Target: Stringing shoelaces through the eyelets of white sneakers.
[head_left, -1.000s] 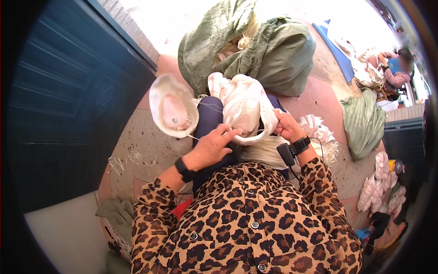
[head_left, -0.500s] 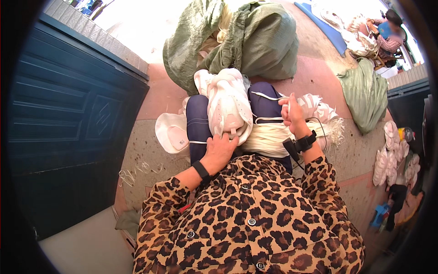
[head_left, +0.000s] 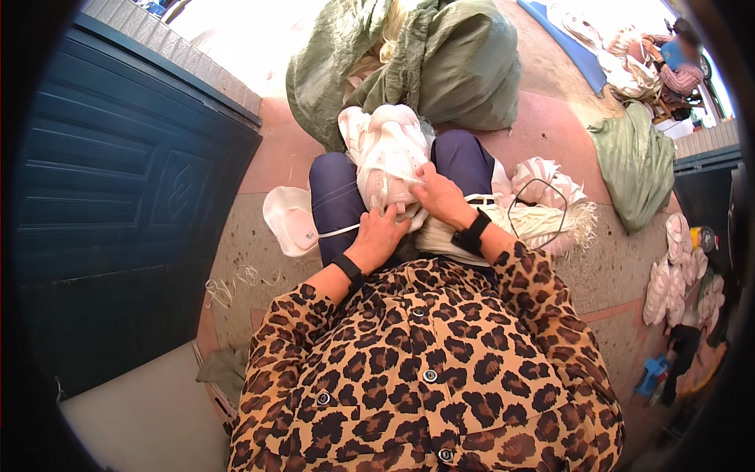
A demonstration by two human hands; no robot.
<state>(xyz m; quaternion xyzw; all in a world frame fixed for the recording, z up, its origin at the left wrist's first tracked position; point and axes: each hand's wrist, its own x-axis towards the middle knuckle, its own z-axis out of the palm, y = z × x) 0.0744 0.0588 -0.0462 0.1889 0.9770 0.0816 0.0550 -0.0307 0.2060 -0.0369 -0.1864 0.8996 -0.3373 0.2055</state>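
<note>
A pale pink-and-white shoe upper (head_left: 385, 161) lies across my lap, between my knees, with a white shoelace (head_left: 399, 171) over its front. My left hand (head_left: 379, 237) grips its near edge, by the tongue, with bent fingers. At the upper's right side my right hand (head_left: 445, 198) is closed in a pinch on the shoelace, its fingertips partly hidden. A thick bundle of cream laces (head_left: 448, 238) rests over my right thigh and spreads to a frayed end on the right. Another pale upper (head_left: 289, 220) sits beside my left knee.
Large green woven sacks (head_left: 464, 67) stand just beyond my knees. A blue door (head_left: 118, 189) borders the left side. More white uppers (head_left: 668, 283) and a green sack (head_left: 637, 165) lie at right. Another person (head_left: 680, 67) sits far right among white uppers. Loose lace scraps (head_left: 236, 285) lie on the floor.
My right hand has come in from the right, where it held a lace drawn out, to the upper's side. My left hand has stayed at the near edge.
</note>
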